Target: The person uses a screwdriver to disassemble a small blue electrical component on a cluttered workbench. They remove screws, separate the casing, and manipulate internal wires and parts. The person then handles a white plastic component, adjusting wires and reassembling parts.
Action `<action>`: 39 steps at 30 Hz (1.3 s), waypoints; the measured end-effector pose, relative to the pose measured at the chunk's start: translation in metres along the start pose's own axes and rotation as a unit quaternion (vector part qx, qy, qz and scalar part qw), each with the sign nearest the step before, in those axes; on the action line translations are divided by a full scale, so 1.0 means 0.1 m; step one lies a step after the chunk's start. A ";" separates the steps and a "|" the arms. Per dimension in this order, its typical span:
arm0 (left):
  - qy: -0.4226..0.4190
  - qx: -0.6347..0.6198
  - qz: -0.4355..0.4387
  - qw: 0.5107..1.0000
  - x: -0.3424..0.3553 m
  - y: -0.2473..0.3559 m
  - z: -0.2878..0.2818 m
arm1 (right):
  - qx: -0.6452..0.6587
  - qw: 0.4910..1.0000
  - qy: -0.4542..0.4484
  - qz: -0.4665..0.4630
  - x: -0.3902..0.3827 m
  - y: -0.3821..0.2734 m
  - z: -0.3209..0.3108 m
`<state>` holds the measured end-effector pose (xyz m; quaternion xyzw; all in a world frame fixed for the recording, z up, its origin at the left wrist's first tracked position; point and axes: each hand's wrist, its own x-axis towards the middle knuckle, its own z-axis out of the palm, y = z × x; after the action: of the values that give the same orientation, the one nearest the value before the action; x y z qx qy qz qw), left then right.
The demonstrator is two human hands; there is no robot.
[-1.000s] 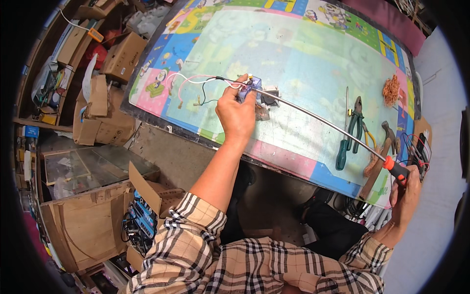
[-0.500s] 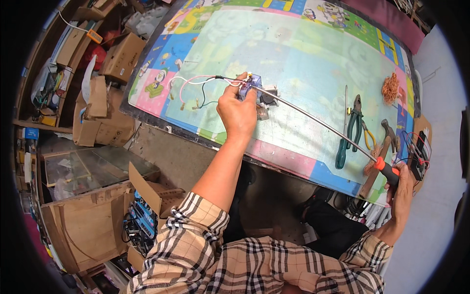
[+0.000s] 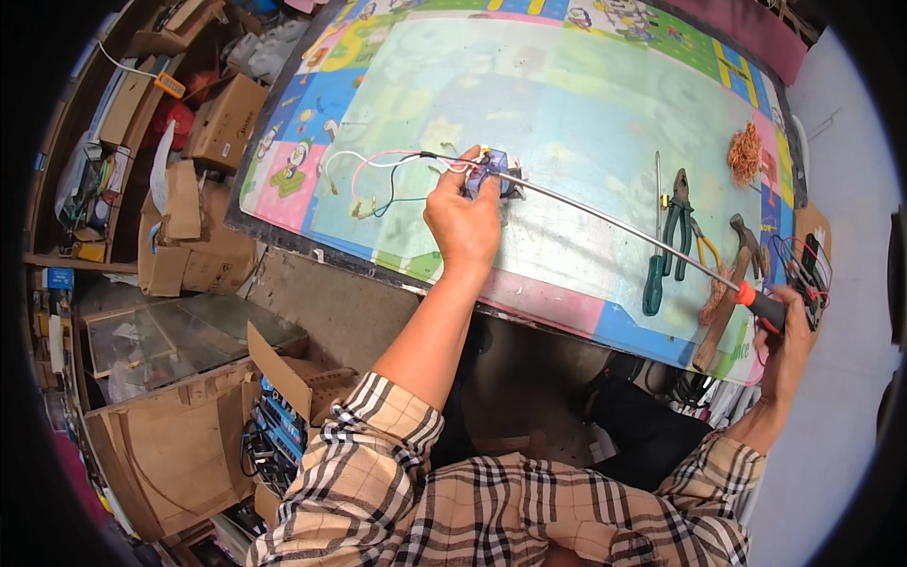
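My left hand (image 3: 461, 227) grips a small translucent purple electrical part (image 3: 495, 166), with a darker piece behind it. Pink, white and dark green wires (image 3: 378, 162) trail leftward from it onto the mat. At the right edge my right hand (image 3: 786, 345) is closed on the red-and-black handle (image 3: 763, 305) of a long screwdriver, whose shaft reaches across to the purple part; its tip is hard to make out. Below that shaft and right of centre lie a green screwdriver (image 3: 653, 286), green-handled pliers (image 3: 680, 213), yellow-handled pliers (image 3: 707, 246) and a hammer (image 3: 742, 255).
The patterned mat (image 3: 567, 94) covers the worktop. A copper wire tangle (image 3: 744, 151) and a black wired part (image 3: 811, 269) are at the right, beside a white wall (image 3: 846, 161). Shelves, cardboard boxes (image 3: 224, 118) and a glass pane (image 3: 175, 335) crowd the left.
The screwdriver's handle has shifted slightly with my right hand, now a little higher, while the shaft stays against the purple part. The worktop sits slightly higher in the picture.
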<state>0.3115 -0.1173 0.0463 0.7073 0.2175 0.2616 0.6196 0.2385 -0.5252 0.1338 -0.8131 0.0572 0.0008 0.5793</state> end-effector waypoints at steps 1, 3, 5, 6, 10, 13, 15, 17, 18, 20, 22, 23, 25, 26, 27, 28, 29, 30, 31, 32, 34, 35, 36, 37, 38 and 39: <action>-0.003 0.001 0.001 1.000 0.00 0.00 0.00 | 0.014 0.997 0.017 -0.068 0.00 0.03 0.01; -0.011 0.002 0.004 1.000 -0.01 0.00 0.00 | 0.042 0.985 0.044 -0.160 -0.02 0.04 0.06; -0.013 -0.003 -0.002 1.000 -0.03 0.03 0.01 | 0.073 0.982 0.053 -0.165 -0.03 -0.03 0.14; -0.015 -0.006 -0.005 1.000 -0.04 0.03 0.02 | 0.089 0.984 0.055 -0.145 -0.05 -0.09 0.22; 0.004 0.000 0.005 1.000 -0.04 0.03 -0.02 | -0.076 0.991 0.016 0.112 0.01 -0.06 0.12; 0.003 0.000 0.009 1.000 -0.03 0.01 -0.01 | 0.053 0.995 0.057 -0.055 -0.01 -0.08 0.17; -0.011 0.023 0.005 1.000 -0.08 0.05 0.01 | 0.114 0.977 0.047 -0.175 -0.02 -0.10 0.22; -0.014 0.033 0.033 0.999 -0.10 0.02 0.00 | 0.184 0.975 0.052 -0.113 -0.02 -0.09 0.19; -0.019 0.035 0.048 0.998 -0.12 0.01 0.00 | 0.218 0.971 0.059 -0.083 -0.06 -0.14 0.21; -0.014 0.035 0.045 0.998 -0.14 0.04 -0.01 | 0.134 0.985 0.073 0.083 0.07 0.17 -0.07; -0.009 0.037 0.040 0.998 -0.14 0.07 0.01 | 0.022 0.992 0.030 0.120 0.09 0.10 -0.18; -0.009 0.034 0.044 0.998 -0.13 0.08 0.02 | 0.000 0.995 0.020 0.101 0.08 0.07 -0.21; 0.003 0.033 0.053 0.998 -0.13 0.08 -0.02 | 0.092 0.991 0.028 -0.093 0.02 0.10 -0.09; 0.002 0.047 0.061 0.997 -0.14 0.07 -0.03 | 0.139 0.983 0.037 -0.116 0.01 0.08 -0.02; -0.003 0.056 0.068 0.996 -0.15 0.04 -0.01 | 0.182 0.972 0.051 -0.138 -0.04 -0.02 0.11; -0.007 0.066 0.075 0.995 -0.16 0.03 0.01 | 0.226 0.959 0.064 -0.161 -0.08 -0.12 0.22; -0.006 0.064 0.071 0.995 -0.17 0.04 0.01 | 0.217 0.963 0.076 -0.143 -0.10 -0.22 0.32; -0.001 0.063 0.067 0.996 -0.17 0.07 -0.02 | 0.189 0.979 0.047 -0.059 -0.06 -0.15 0.20; 0.003 0.062 0.065 0.996 -0.17 0.09 -0.03 | 0.160 0.987 0.019 0.026 -0.01 -0.08 0.04; 0.007 0.056 0.061 0.997 -0.16 0.09 -0.03 | 0.115 0.992 0.021 0.046 0.01 0.00 -0.05; 0.006 0.042 0.052 0.998 -0.15 0.09 -0.01 | 0.023 0.996 0.026 0.088 0.00 -0.06 -0.08; 0.004 0.043 0.056 0.997 -0.15 0.10 -0.01 | 0.078 0.996 0.032 0.015 -0.02 -0.04 -0.06; 0.007 0.047 0.060 0.997 -0.16 0.10 -0.02 | 0.135 0.989 0.032 -0.058 -0.02 -0.02 -0.01; 0.010 0.050 0.063 0.997 -0.16 0.11 -0.03 | 0.129 0.983 0.058 -0.119 -0.02 0.00 0.06; 0.011 0.059 0.064 0.996 -0.17 0.11 -0.04 | 0.156 0.979 0.047 -0.126 -0.03 -0.01 0.11; 0.005 0.063 0.063 0.996 -0.18 0.13 -0.03 | 0.179 0.974 0.043 -0.134 -0.06 -0.07 0.14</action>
<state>0.2961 -0.1282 0.0577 0.7560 0.1917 0.2900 0.5546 0.2341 -0.5091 0.1360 -0.6958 -0.0276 -0.1221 0.7072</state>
